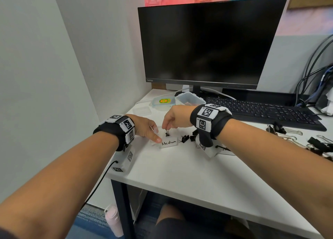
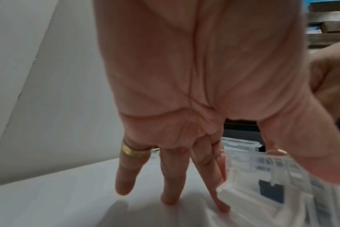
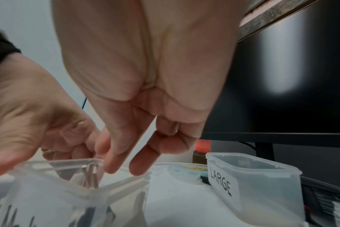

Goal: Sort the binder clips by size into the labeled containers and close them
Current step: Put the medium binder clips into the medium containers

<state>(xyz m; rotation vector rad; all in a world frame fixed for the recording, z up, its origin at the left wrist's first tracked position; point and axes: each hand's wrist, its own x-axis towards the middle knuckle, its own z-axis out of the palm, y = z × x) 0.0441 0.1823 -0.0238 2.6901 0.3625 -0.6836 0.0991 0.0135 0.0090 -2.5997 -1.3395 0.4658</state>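
A clear container labelled "Medium" [image 1: 168,143] stands near the table's left edge. Its wall [image 2: 262,165] shows beside my left hand [image 2: 171,184]. That hand [image 1: 155,135] steadies it with straight fingers, fingertips on the table and thumb against the front corner. My right hand [image 1: 164,128] reaches down over the opening and pinches the silver handles of a black binder clip [image 1: 167,134]; the handles [image 3: 90,175] stand inside the container's corner below the right hand [image 3: 105,159]. The open "LARGE" container [image 3: 252,181] stands further back [image 1: 189,98].
Small black clips [image 1: 185,138] lie just right of the Medium container; bigger clips [image 1: 281,129] are scattered at the right. A lid with an orange sticker [image 1: 163,101] and a clear lid [image 1: 142,110] lie behind. Keyboard [image 1: 261,109] and monitor [image 1: 207,44] fill the back.
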